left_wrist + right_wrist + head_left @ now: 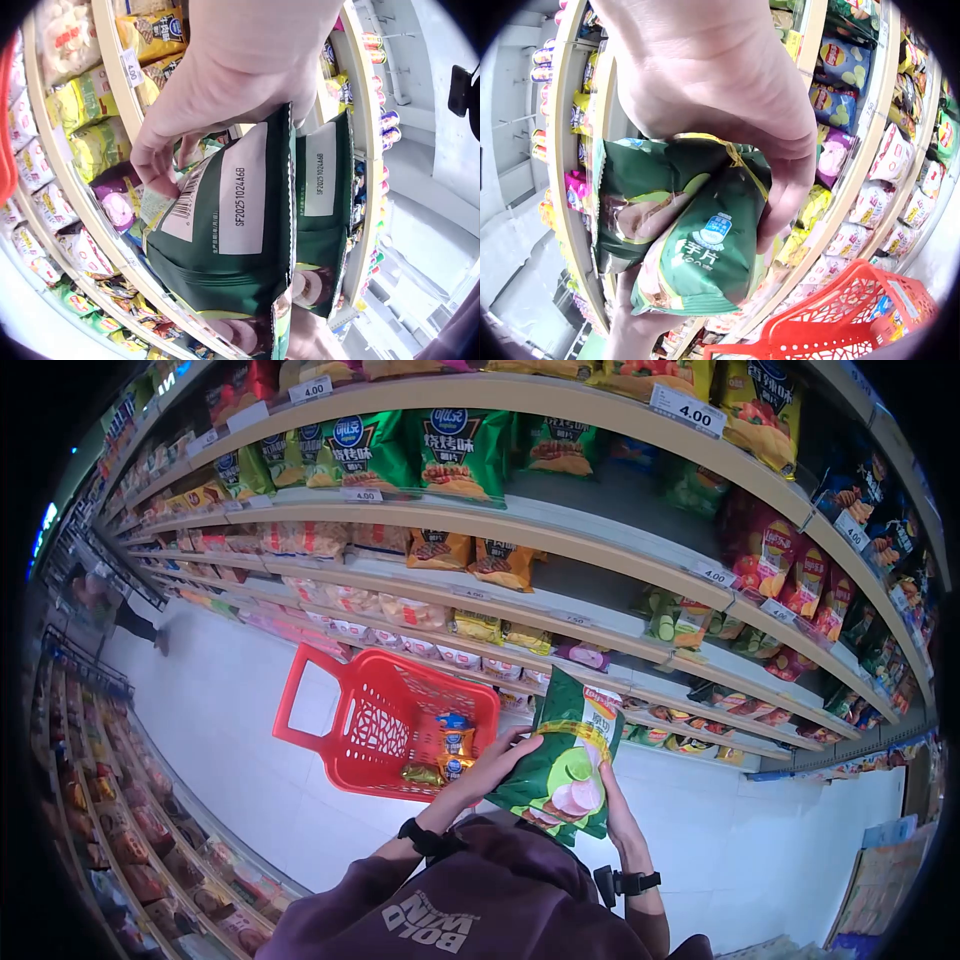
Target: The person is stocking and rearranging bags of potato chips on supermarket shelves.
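Long, tiered shelving with beige front edges [640, 600] sweeps across the far side of a shop aisle, its rows bowed (the wide lens curves everything). Small white rectangular price labels [688, 410] line those edges. A second tiered shelving unit [150, 840] runs down the near left, with black wire racks [95, 668] beyond it. Between them lies a pale, smooth floor [230, 690] with thin joint lines, catching a bluish-white sheen at right. Overhead, the left wrist view shows a whitish ceiling [442, 191] with pale pipes [396, 71], brightly lit.
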`<state>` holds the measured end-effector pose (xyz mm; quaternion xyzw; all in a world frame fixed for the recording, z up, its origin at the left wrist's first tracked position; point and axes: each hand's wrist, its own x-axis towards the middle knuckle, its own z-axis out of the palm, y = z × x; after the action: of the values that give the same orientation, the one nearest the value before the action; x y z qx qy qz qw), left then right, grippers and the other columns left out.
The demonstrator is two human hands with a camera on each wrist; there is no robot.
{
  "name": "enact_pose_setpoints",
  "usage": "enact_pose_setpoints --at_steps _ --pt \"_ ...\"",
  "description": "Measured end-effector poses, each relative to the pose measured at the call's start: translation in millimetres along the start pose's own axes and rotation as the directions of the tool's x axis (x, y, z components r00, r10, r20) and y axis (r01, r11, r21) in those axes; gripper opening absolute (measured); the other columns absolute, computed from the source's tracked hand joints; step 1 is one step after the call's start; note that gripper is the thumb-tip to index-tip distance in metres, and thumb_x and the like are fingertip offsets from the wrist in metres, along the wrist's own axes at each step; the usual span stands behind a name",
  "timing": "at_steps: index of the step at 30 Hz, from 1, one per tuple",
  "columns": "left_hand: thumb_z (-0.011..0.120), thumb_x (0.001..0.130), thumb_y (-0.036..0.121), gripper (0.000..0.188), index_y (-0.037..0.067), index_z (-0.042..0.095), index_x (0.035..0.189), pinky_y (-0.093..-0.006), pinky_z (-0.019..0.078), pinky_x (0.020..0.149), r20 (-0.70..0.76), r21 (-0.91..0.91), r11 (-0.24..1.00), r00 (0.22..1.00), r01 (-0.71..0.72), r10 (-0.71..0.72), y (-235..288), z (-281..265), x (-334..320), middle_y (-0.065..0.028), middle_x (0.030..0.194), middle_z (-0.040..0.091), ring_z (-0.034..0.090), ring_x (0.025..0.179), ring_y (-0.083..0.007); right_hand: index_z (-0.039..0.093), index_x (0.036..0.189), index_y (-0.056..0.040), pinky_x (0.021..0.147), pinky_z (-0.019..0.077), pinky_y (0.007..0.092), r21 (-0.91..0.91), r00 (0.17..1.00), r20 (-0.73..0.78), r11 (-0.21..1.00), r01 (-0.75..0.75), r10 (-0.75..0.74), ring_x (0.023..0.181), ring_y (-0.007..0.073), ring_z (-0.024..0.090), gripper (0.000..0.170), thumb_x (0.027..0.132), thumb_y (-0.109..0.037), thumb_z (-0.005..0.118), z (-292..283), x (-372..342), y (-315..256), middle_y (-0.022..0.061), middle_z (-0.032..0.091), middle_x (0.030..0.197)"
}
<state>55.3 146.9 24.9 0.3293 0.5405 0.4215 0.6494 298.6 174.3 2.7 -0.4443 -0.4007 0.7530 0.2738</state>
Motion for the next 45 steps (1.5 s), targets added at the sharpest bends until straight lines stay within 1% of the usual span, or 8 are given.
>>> enact_pose_setpoints --at_steps 9,12,16,21,25,29,40,45 --pt "0.054 0.094 0.047 0.061 0.006 0.041 0.137 -0.0276 0.0409 0.096 0.026 0.045 0.999 0.999 0.016 -0.017 -21.1 -75.8 -43.5 -0.0086 0.125 0.051 0.049 0.117 -0.0151 0.024 0.146 0.0029 0.115 0.0154 0.0331 -0.094 0.994 -0.105 0.995 0.028 -0.038 0.14 0.025 0.024 0.075 0.098 -0.051 0.041 84.5 -9.5 46.2 0.0154 0.029 0.15" --pt "0.058 0.091 0.049 0.063 0.002 0.047 0.13 -0.0259 0.0413 0.09 0.036 -0.013 1.0 0.999 -0.003 0.003 -22.7 -81.6 -61.1 -0.0082 0.114 0.053 0.051 0.106 -0.0149 0.023 0.147 0.0025 0.115 0.0173 0.0327 0.004 0.998 -0.056 0.999 0.036 -0.036 0.139 0.0239 0.025 0.075 0.098 -0.051 0.041 97.6 -18.6 66.6 0.0151 0.03 0.15" --pt "0.058 0.091 0.048 0.062 0.003 0.046 0.131 -0.0262 0.0379 0.094 0.037 0.1 0.993 0.997 0.063 -0.067 -15.6 -87.6 -83.1 -0.0083 0.118 0.052 0.049 0.11 -0.0148 0.024 0.147 0.0013 0.113 0.0226 0.0318 0.136 0.998 -0.069 0.99 0.024 -0.015 0.136 0.0213 0.029 0.073 0.098 -0.05 0.042 120.2 -34.5 76.6 0.0131 0.032 0.148" --pt "0.057 0.089 0.054 0.072 0.004 0.04 0.138 -0.0276 0.0358 0.097 0.077 0.065 0.993 0.992 0.098 -0.103 -31.6 -95.7 -85.1 -0.009 0.126 0.048 0.046 0.115 -0.0167 0.024 0.147 0.0006 0.114 0.0204 0.0314 0.098 0.999 -0.036 0.994 0.037 -0.034 0.137 0.0212 0.029 0.073 0.098 -0.051 0.041 117.9 -37.5 86.6 0.013 0.032 0.148" --pt "0.058 0.089 0.052 0.07 0.004 0.04 0.137 -0.0273 0.0364 0.096 0.097 0.069 0.997 0.994 0.041 -0.048 -27.8 -93.7 -84.7 -0.0086 0.125 0.048 0.047 0.113 -0.0158 0.023 0.147 0.001 0.114 0.0187 0.0317 0.067 0.996 -0.063 0.996 0.06 -0.056 0.139 0.0222 0.026 0.074 0.098 -0.052 0.039 118.7 -42.6 76.3 0.0141 0.03 0.149" --pt "0.058 0.09 0.049 0.067 0.003 0.042 0.135 -0.0257 0.0371 0.094 0.121 0.015 0.997 0.989 0.078 -0.08 -25.5 -90.6 -80.1 -0.0068 0.119 0.049 0.048 0.109 -0.0137 0.022 0.148 0.0016 0.114 0.0183 0.0318 0.093 0.993 -0.105 0.993 0.069 -0.06 0.14 0.0227 0.025 0.074 0.098 -0.051 0.04 115.1 -43.3 85.6 0.0143 0.029 0.15" --pt "0.056 0.089 0.054 0.068 0.005 0.043 0.135 -0.0249 0.0359 0.094 0.17 0.13 0.988 0.98 0.083 -0.105 -31.5 -89.1 -75.2 -0.0061 0.12 0.05 0.047 0.11 -0.0144 0.019 0.148 0.0017 0.115 0.0174 0.0316 0.164 0.988 -0.148 0.984 0.076 -0.052 0.14 0.0226 0.024 0.074 0.099 -0.049 0.04 112.6 -51.7 100.6 0.0142 0.027 0.151" --pt "0.056 0.09 0.052 0.067 0.004 0.042 0.135 -0.0261 0.0373 0.096 0.192 0.039 0.996 0.978 0.079 -0.085 -25.8 -91.1 -76.4 -0.0084 0.123 0.05 0.048 0.113 -0.0154 0.024 0.146 0.0027 0.113 0.0214 0.0313 0.121 0.983 -0.166 0.988 0.095 -0.074 0.136 0.0217 0.03 0.072 0.099 -0.049 0.042 126.9 -54.7 84.2 0.0141 0.033 0.147"
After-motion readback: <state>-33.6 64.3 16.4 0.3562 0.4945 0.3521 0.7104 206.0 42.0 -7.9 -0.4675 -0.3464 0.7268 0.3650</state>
